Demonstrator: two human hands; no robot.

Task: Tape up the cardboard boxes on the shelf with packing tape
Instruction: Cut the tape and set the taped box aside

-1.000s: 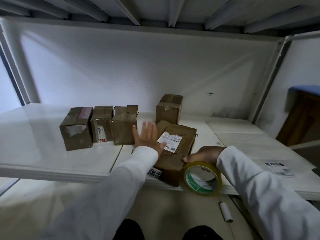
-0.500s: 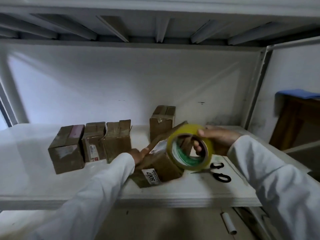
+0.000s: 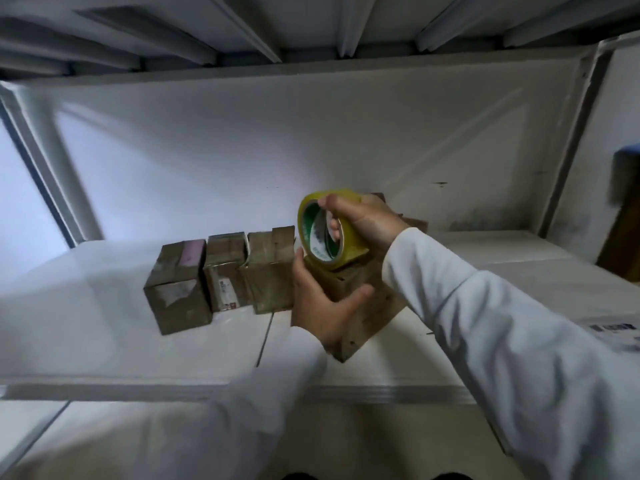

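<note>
White shelf [image 3: 104, 323] carries a cardboard box [image 3: 363, 306]; left hand [image 3: 322, 306] fingers clasp it, right hand [image 3: 367, 220] fingers grip tape roll [image 3: 329, 233].

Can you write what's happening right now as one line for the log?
step: taping box | left hand: holds cardboard box on shelf | right hand: grips tape roll above box
</note>
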